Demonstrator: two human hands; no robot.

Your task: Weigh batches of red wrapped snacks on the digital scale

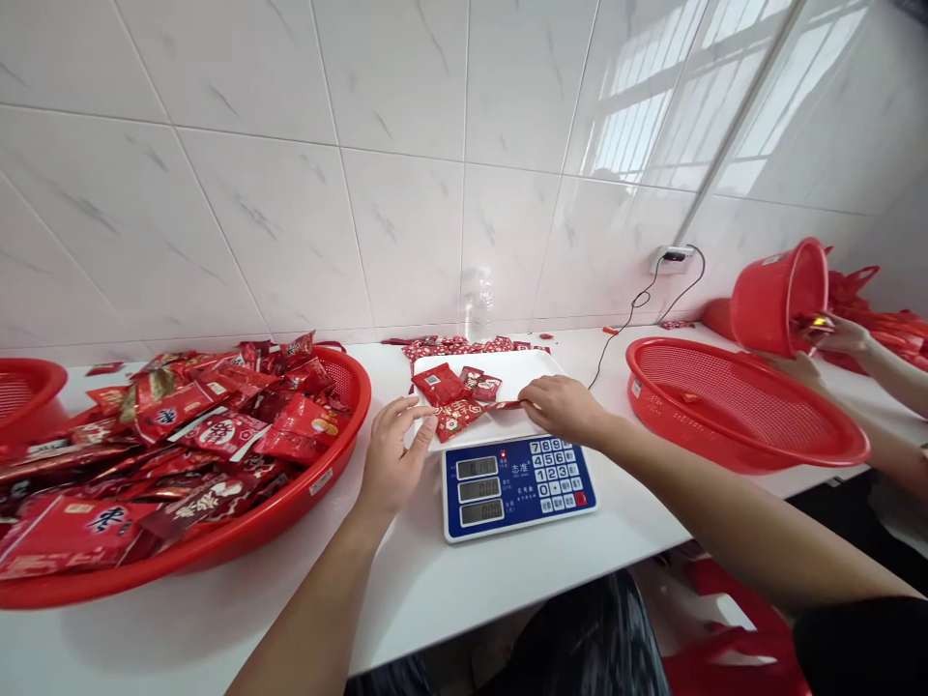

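Both forearms reach in from the near side, slanting inward to one scale (518,488). Left hand (395,449): open, fingers loosely curved, thumb apart, at the left edge of the white tray (533,367); contact with the bag there can't be told. Right hand (564,406): palm down over the tray's right part, wrist low, fingers bent and closed on the right end of one patterned bag (460,418). Bag lies on the near left half of the tray, its right end under those fingertips.

Counts. On the tray, beyond the bag: three small packets, one larger red packet (440,384) at left, two smaller printed packets (487,389) overlapping right of it. Scale front: three display windows (479,488), one keypad (557,474).

Red baskets, at least four: a large heaped basket (340,464) near left, its wrapped packets (217,430) too many to count; a part-seen basket (40,382) at the left edge; a wide basket (732,387) right, one small orange-red piece inside; a tilted basket (772,300) far right, two hands of a co-worker (845,333) at it. One clear bottle (478,304) far side, by the wall.
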